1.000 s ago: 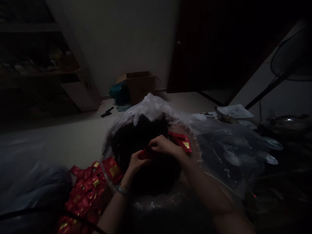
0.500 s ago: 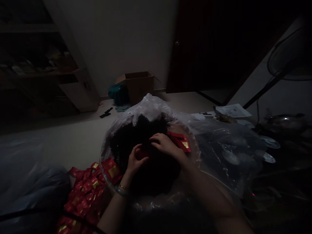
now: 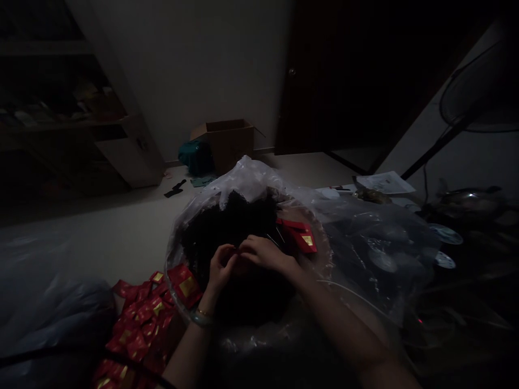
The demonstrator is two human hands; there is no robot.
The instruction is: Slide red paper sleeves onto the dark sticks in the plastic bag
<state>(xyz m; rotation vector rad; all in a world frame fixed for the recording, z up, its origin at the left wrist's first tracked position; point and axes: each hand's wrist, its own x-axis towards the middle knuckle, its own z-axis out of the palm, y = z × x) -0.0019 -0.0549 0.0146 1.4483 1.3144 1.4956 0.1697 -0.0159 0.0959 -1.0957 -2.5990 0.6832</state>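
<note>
My left hand [image 3: 221, 270] is closed in a pinch on a small red packet [image 3: 240, 263], which is mostly hidden in shadow. The bent fingers of my right hand [image 3: 261, 253] meet the left fingertips at the packet's upper edge. Both hands are over a dark, loose heap [image 3: 227, 221] inside a clear plastic bag [image 3: 249, 170] with its mouth spread wide. Beyond my right wrist, red packets [image 3: 298, 235] with a gold label lie at the bag's right inner side. A thin shiny strip beside them is too dark to name.
Many red and gold packets [image 3: 138, 324] are piled at the lower left, one larger packet [image 3: 184, 283] against the bag. Clear plastic sheeting [image 3: 373, 243] spreads to the right, near small dishes [image 3: 445, 260]. An open carton [image 3: 231, 143] stands by the wall; a fan [image 3: 474, 97] is at right.
My right hand has moved left and down, so its fingers now meet those of my left hand. The left fingers have closed together around the red packet. The view has shifted slightly.
</note>
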